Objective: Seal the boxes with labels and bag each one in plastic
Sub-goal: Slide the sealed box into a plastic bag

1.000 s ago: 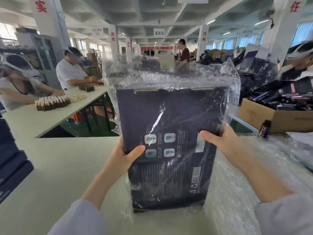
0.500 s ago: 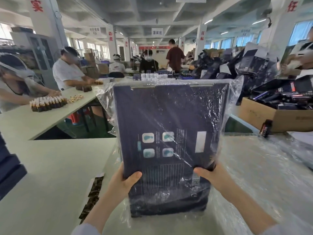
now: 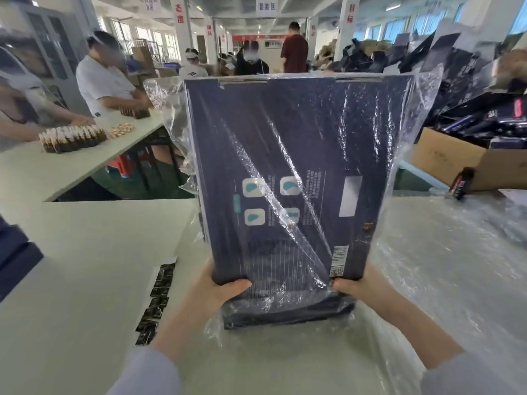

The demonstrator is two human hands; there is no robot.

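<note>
While the dark blue box (image 3: 285, 166) is held up on end over the near middle of the table (image 3: 85, 252), it sits inside a clear plastic bag (image 3: 405, 132). Its printed face is towards the wearer and its top leans away.

- Left hand (image 3: 216, 292): grips the lower left corner through the film, thumb across the front. Fingers are behind the box, not visible.
- Right hand (image 3: 359, 286): grips the lower right corner the same way, thumb on the front by the barcode.
- Cannot tell whether the near end of the box touches the table.
- Film is slack, with long diagonal creases across the face. Loose plastic flares past both top corners, so the mouth is probably at the far end.
- A strip of black labels (image 3: 155, 300) lies on the table just left of the left forearm. No seal label can be made out on the box.
- More clear plastic sheeting (image 3: 445, 266) is spread at right, with a cardboard carton (image 3: 445, 163) beyond it.

Judgement: bagging is nearly done and the box needs seating.

1. Keep both thumbs low.
2. Settle the box fully to the closed end so the corners fill the bag.
3. Smooth the slack towards the mouth before folding it over.

Risk: the film is thin, and a box corner could split it if forced.
</note>
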